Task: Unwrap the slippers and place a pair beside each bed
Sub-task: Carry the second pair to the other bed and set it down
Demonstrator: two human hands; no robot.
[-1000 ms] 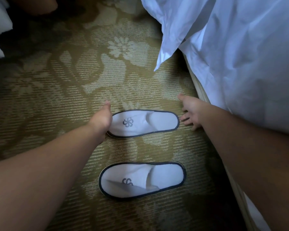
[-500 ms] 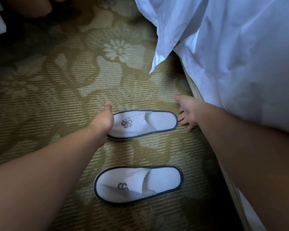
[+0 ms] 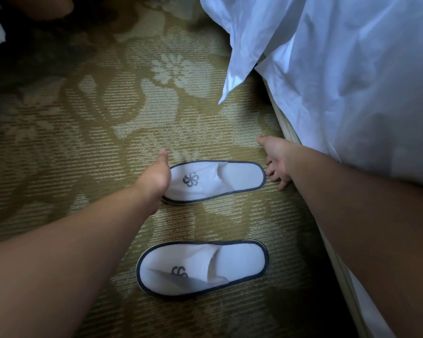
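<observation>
Beside the bed, both slippers lie free of wrapping on the carpet, heels toward it. The far slipper is between the hands and the near slipper lies parallel to it. The left hand rests against the far slipper's toe, its fingers hidden, so I cannot tell their state. The right hand has its fingers loosely spread, tips at the heel. This pair looks nearly placed, needing only to be squared up; any other bed is yet to be served. The heels sit near the bed's edge, with open carpet away from it.
</observation>
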